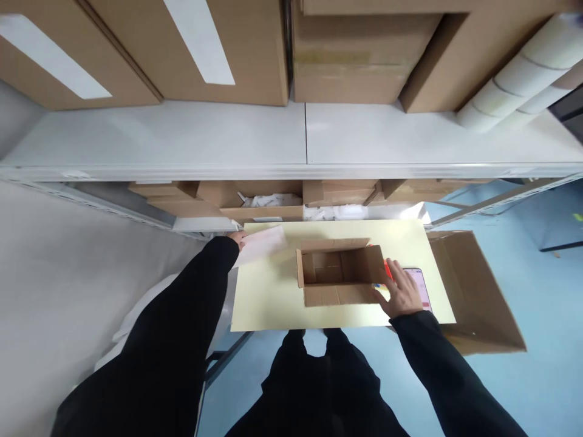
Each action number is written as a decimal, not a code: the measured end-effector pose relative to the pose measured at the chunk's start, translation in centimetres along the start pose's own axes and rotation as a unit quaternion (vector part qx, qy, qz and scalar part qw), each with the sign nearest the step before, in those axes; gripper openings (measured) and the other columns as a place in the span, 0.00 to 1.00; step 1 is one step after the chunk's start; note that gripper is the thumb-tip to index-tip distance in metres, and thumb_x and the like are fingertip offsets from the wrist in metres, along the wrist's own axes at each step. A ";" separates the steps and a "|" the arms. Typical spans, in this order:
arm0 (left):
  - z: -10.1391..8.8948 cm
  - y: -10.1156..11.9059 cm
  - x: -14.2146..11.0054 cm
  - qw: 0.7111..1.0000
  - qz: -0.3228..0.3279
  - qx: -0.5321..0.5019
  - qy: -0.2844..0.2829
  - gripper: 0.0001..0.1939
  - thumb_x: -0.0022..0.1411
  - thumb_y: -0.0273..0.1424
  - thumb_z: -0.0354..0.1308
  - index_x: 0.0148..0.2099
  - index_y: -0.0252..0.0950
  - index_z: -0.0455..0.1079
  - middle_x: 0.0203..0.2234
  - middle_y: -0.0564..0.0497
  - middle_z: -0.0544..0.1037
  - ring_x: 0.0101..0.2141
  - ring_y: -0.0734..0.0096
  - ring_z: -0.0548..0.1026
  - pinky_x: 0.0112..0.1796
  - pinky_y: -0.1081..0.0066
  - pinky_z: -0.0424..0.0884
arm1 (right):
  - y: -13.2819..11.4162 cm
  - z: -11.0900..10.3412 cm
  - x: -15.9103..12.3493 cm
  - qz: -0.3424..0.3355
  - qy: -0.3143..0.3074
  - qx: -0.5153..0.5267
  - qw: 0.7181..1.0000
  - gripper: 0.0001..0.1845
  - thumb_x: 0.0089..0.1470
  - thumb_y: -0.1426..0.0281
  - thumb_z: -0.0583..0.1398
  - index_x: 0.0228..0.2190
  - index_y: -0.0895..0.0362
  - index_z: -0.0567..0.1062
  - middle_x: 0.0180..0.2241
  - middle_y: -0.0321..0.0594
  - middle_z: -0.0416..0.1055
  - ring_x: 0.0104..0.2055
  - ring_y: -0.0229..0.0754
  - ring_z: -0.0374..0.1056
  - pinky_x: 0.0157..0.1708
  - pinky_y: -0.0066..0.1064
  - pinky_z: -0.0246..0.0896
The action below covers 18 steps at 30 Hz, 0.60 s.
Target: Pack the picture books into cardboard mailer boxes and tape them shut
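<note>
Head view: I'm seeing the box standing formed but unclosed on the table. Left hand is pinching the paper; right hand is resting at the box's right end, grip unclear to me.

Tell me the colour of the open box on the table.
Plain brown; the box shows best in the head view.
</note>
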<state>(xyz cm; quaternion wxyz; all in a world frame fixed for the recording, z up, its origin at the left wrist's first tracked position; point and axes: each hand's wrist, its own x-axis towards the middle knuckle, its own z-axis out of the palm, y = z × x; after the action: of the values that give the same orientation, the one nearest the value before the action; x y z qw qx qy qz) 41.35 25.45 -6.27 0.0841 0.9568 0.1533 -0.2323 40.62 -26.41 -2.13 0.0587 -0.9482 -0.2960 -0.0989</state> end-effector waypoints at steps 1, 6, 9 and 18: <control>-1.0 -0.2 -1.2 1.000 -0.003 0.005 0.011 0.17 0.48 0.29 0.52 0.42 0.37 0.68 0.38 0.48 0.75 0.41 0.60 0.71 0.40 0.71 0.65 | 0.0 0.2 0.1 -0.018 -0.024 0.000 1.000 0.24 0.49 0.61 0.54 0.46 0.60 0.67 0.57 0.50 0.53 0.59 0.53 0.47 0.54 0.47 0.45; -6.3 -1.4 -9.0 0.995 -0.029 -0.048 0.084 0.13 0.46 0.34 0.49 0.35 0.35 0.67 0.29 0.50 0.75 0.33 0.63 0.72 0.34 0.71 0.66 | -0.2 1.9 0.8 0.019 -0.133 -0.001 0.991 0.36 0.45 0.55 0.54 0.54 0.60 0.59 0.58 0.49 0.49 0.61 0.59 0.38 0.54 0.58 0.28; -9.0 -0.5 -14.2 0.969 0.005 -0.219 0.113 0.17 0.45 0.42 0.50 0.33 0.35 0.66 0.26 0.51 0.74 0.30 0.66 0.72 0.32 0.72 0.66 | 0.0 3.1 1.1 0.047 -0.190 0.034 0.980 0.44 0.42 0.52 0.55 0.57 0.59 0.51 0.59 0.50 0.47 0.60 0.59 0.40 0.52 0.60 0.26; -8.7 13.8 -17.2 0.906 0.117 -0.401 -0.063 0.21 0.43 0.45 0.57 0.33 0.33 0.67 0.26 0.50 0.76 0.28 0.66 0.73 0.29 0.71 0.67 | 0.2 2.3 2.1 0.038 -0.206 0.137 0.968 0.48 0.39 0.56 0.60 0.57 0.59 0.50 0.56 0.53 0.49 0.55 0.57 0.49 0.50 0.49 0.44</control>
<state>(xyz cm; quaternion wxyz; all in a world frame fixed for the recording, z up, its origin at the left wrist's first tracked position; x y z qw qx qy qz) 35.04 10.18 10.69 0.4967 0.8368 0.1149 -0.1997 42.79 -25.07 -3.91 0.1290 -0.9417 -0.2759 0.1427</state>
